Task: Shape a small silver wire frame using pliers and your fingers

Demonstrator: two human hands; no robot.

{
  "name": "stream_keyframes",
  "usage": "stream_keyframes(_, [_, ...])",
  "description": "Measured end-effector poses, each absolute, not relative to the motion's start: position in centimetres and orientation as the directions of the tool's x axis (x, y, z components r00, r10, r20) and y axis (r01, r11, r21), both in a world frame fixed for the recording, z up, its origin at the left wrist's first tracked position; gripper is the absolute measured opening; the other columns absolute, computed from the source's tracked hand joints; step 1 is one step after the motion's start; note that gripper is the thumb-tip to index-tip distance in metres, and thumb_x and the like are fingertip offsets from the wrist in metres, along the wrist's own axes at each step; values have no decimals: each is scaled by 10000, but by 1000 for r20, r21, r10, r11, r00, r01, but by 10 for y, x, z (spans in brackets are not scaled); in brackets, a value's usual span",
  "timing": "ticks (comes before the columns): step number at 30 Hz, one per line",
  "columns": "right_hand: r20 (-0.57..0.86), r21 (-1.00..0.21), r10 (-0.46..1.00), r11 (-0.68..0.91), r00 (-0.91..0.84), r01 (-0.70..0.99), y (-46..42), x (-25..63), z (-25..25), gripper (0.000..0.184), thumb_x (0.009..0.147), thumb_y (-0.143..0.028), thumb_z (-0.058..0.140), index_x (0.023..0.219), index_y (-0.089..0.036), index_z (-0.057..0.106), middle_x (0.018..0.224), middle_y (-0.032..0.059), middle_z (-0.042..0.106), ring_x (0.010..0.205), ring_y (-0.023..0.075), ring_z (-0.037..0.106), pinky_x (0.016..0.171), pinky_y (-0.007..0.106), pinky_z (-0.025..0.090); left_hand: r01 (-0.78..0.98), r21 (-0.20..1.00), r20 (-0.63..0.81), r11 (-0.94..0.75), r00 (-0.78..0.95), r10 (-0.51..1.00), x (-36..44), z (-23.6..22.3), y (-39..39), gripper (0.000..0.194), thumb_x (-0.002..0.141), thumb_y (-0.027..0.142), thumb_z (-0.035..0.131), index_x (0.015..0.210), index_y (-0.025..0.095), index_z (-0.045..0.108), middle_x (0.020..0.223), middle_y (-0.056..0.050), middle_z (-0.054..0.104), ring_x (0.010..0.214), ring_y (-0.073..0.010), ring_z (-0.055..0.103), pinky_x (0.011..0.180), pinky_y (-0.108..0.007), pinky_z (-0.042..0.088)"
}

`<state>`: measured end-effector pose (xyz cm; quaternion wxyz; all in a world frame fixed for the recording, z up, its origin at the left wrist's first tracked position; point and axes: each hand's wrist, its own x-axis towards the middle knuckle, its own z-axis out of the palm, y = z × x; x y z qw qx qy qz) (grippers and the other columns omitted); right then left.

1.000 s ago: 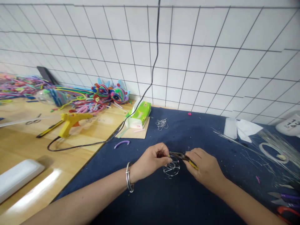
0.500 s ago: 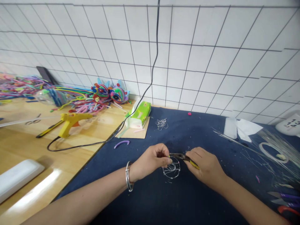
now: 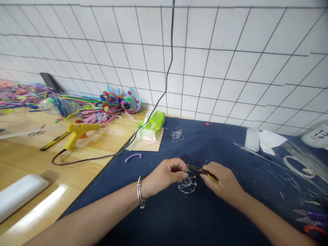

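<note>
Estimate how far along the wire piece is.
Done: the wire frame has a round outline with wires across it. In hand: the left hand pinches its upper edge; the right hand holds pliers, nose close by. Remaining: probably more work at that edge; loose wires lie at the right, use unclear.

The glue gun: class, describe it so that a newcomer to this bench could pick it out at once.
Find the wooden surface left of the blue cloth. Near the cloth's edge lies the yellow glue gun. The cutter beside it is yellow too, but straight and slim; only the gun has a pistol grip, orange trigger and black cord.
</note>
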<state>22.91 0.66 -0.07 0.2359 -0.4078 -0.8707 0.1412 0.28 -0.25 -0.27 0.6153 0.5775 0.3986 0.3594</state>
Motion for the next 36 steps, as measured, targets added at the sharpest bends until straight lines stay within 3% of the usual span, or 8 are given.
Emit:
stream_keyframes(9, [158,-548,840,512,-519,661,3,225,7,79,826,-247,491,790,-210,550,701,-25,532,636,98,504,588,216,385,187,980,-3,-67,351,936,1,4,-2,114,762,230,581,750,116,587,741,-10,514,649,-93,457,607,-230,369])
stream_keyframes(20, [308,-397,713,698,-630,596,11,232,4,86,807,-239,509,855,-197,566,778,20,563,731,134,525,664,255,424,253,959,20,-130,397,918,-1,6,-3,85,783,200,545,746,132,578,691,13,470,603,-78,419,570,-207,350])
stream_keyframes(29, [287,-542,745,645,-602,539,21,242,6,129,823,-263,502,924,-195,547,827,30,562,706,121,533,658,249,455,166,974,67,-157,450,891,-5,8,-1,99,806,205,535,770,126,584,753,-3,486,651,-84,443,622,-220,371])
stream_keyframes(31, [335,-509,735,668,-590,543,22,241,4,132,825,-259,497,929,-195,549,836,37,568,731,131,540,672,261,459,163,972,77,-170,461,884,-5,8,-1,114,810,216,534,767,125,588,773,-9,491,664,-87,451,638,-226,376])
stream_keyframes(36, [408,-285,620,784,-670,552,18,239,2,139,799,-235,518,922,-187,561,846,60,577,795,174,528,724,331,440,184,972,47,-149,469,882,-5,7,0,128,809,235,536,774,124,590,756,-6,489,639,-84,437,605,-217,364])
